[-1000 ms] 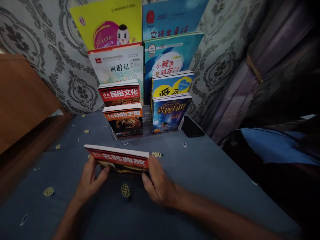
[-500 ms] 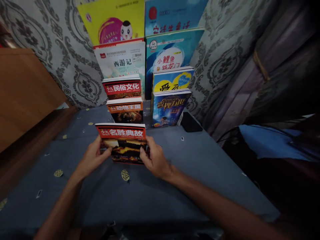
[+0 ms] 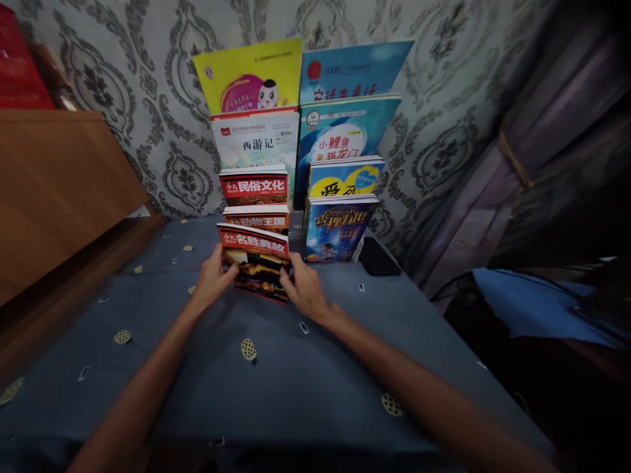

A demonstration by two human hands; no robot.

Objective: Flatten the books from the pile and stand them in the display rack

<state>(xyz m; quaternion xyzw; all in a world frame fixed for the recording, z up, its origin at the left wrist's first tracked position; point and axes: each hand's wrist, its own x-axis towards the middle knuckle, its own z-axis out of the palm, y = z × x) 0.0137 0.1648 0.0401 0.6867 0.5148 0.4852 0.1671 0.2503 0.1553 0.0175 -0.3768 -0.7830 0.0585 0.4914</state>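
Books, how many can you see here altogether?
9. Left column, back to front: yellow, white, red, orange, and the one in both hands. Right column: four blue ones. More may be hidden.

Surface: table under blue-grey patterned cloth (image 3: 276,387) | Rear edge: tiered rack of upright books (image 3: 340,226) against wall | Right of rack: black phone (image 3: 378,257) lying flat on cloth
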